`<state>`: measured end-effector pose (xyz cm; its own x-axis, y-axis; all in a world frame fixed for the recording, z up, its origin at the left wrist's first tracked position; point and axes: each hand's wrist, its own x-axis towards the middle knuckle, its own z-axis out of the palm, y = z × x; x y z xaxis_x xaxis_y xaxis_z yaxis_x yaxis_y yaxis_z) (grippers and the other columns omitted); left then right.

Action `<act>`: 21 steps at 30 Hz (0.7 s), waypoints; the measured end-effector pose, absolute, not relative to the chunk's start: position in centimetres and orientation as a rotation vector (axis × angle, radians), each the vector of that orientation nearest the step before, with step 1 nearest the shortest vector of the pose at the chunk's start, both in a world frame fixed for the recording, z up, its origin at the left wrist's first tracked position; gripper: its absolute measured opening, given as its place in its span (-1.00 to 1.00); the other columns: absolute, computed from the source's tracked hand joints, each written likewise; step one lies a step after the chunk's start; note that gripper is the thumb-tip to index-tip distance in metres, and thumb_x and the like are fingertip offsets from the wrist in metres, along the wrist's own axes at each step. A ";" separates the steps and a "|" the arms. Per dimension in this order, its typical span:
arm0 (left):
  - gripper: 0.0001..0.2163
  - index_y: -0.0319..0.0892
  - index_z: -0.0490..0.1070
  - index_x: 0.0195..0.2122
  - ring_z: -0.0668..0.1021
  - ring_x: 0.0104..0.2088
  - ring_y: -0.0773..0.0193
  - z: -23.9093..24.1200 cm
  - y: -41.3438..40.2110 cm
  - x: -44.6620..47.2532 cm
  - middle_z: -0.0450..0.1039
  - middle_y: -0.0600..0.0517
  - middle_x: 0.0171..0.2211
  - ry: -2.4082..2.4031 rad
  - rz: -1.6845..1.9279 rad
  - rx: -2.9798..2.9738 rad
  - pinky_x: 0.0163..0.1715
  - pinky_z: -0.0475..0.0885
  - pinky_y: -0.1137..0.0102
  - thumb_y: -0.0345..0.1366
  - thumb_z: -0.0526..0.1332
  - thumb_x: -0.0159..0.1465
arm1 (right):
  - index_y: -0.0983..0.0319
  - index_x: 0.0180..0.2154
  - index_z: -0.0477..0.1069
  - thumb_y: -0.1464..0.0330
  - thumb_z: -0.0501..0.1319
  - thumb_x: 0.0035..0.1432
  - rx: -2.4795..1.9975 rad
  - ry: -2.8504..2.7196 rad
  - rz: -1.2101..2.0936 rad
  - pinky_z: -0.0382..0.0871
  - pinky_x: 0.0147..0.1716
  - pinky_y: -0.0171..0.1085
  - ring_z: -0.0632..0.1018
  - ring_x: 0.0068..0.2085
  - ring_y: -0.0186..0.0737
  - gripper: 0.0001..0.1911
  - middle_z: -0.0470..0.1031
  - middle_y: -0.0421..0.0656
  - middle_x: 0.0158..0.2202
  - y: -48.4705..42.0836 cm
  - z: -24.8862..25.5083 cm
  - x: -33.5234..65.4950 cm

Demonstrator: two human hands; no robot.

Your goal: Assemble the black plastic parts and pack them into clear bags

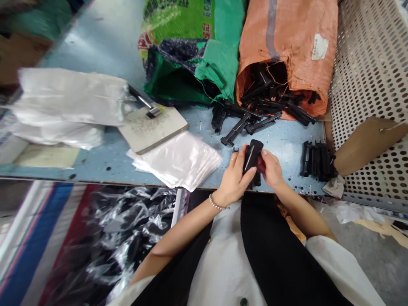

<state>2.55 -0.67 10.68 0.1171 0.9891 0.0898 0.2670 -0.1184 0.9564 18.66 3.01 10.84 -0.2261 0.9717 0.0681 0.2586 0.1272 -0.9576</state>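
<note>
Between my two hands, just above the table's front edge, is a smooth black plastic part (pixel 253 155). My left hand (pixel 234 176) has its fingers and thumb closed around the left side of it. On the other side my right hand (pixel 270 168) grips with curled fingers, and its fingertips are partly hidden behind the part. Another dark piece shows below my left thumb. Loose long black parts (pixel 236 129) lie in a heap beyond my hands. To the right, several similar black parts (pixel 317 159) stand side by side in a row.
An orange woven sack (pixel 306 51) spills black parts. Beside it lies a green sack (pixel 223 63) with its mouth open. Clear plastic bags (pixel 181 161) sit left of my hands, near a board (pixel 159 127) with a hammer-like tool (pixel 153 111). A perforated panel (pixel 369 85) borders the right.
</note>
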 end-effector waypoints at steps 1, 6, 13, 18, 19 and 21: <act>-0.30 -0.23 0.02 0.46 0.36 0.33 -0.11 10.5 -0.4 2.1 0.28 -0.27 0.30 1.288 1.087 1.489 0.36 0.24 -0.04 0.07 0.09 0.41 | 0.14 -0.42 0.17 -0.02 -0.20 0.50 -1.206 -1.689 1.183 0.19 -0.54 -0.26 0.27 -0.55 -0.28 -0.46 0.18 -0.28 -0.56 2.6 10.8 18.5; -0.50 -0.19 0.30 0.31 0.40 0.32 -0.02 11.0 0.9 0.7 0.39 -0.15 0.28 1.271 1.182 1.173 0.38 0.24 0.08 -0.02 0.05 0.46 | 0.19 -0.29 0.40 -0.02 0.11 0.40 -0.912 -2.423 0.568 0.27 -0.34 -0.17 0.41 -0.32 -0.13 -0.57 0.46 -0.09 -0.36 1.0 10.4 19.1; -0.42 -0.14 0.09 0.41 0.32 0.38 -0.03 10.0 0.3 -1.0 0.23 -0.19 0.39 1.406 1.333 1.337 0.39 0.21 0.05 -0.01 0.10 0.44 | 0.17 -0.24 0.39 0.19 -0.03 0.53 -1.112 -2.444 1.045 0.32 -0.35 -0.26 0.50 -0.36 -0.24 -0.66 0.53 -0.19 -0.36 0.0 9.8 16.8; -0.51 -0.20 0.21 0.32 0.56 0.14 -0.11 7.0 -0.4 -4.0 0.49 -0.25 0.12 1.786 0.857 1.520 0.17 0.44 -0.04 -0.07 0.06 0.45 | 0.19 -0.09 0.48 0.31 0.08 0.47 -1.341 -2.538 0.636 0.38 -0.05 -0.13 0.52 -0.04 -0.06 -0.79 0.58 -0.06 -0.10 7.3 10.4 17.4; -0.55 -0.21 0.28 0.28 0.59 0.08 -0.12 6.4 -0.5 -3.9 0.54 -0.24 0.03 1.837 0.717 1.540 0.12 0.47 -0.05 -0.11 0.05 0.45 | 0.19 -0.02 0.48 0.39 0.08 0.46 -1.453 -2.466 0.450 0.36 0.02 -0.08 0.48 0.04 -0.02 -0.78 0.55 -0.01 0.00 9.7 10.3 18.2; -0.60 -0.26 0.35 0.21 0.61 0.02 -0.13 5.0 -0.6 -3.1 0.56 -0.26 -0.06 1.884 0.561 1.594 0.08 0.50 -0.04 -0.20 0.02 0.45 | 0.24 0.10 0.44 0.54 0.05 0.40 -1.567 -2.377 0.318 0.26 0.13 0.06 0.37 0.18 0.09 -0.66 0.42 0.12 0.21 14.3 9.6 20.4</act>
